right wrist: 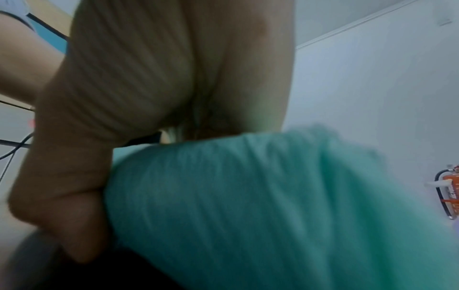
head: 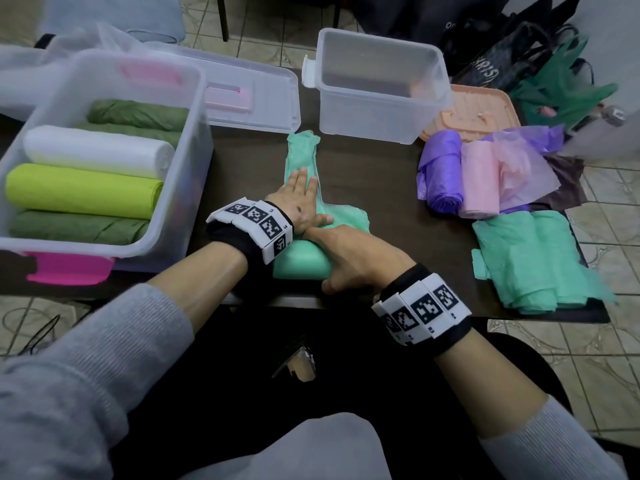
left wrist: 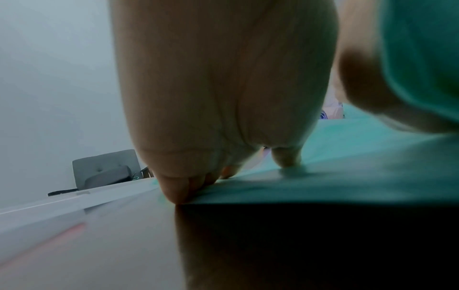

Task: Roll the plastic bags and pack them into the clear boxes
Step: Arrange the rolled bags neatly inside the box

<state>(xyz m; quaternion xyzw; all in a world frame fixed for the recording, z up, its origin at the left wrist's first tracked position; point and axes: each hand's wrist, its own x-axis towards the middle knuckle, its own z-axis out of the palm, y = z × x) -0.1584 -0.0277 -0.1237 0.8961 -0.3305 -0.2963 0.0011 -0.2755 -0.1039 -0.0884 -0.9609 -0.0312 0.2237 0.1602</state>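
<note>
While the mint bag (head: 304, 157) is pressed flat on the surface (head: 381, 188) by the straight fingers (head: 300, 180) of the left hand (head: 299, 202), its rolled end (head: 299, 263), at the near edge, is gripped by the right hand (head: 360, 261), fingers curled round it.

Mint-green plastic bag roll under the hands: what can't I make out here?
- Head view: the mint-green plastic bag roll is mostly covered by the right hand and left wrist band; its tightness is hidden.
- Left wrist view: the left hand blocks the flat bag ahead.
- Right wrist view: blurred; fingertips hidden behind the roll.
</note>
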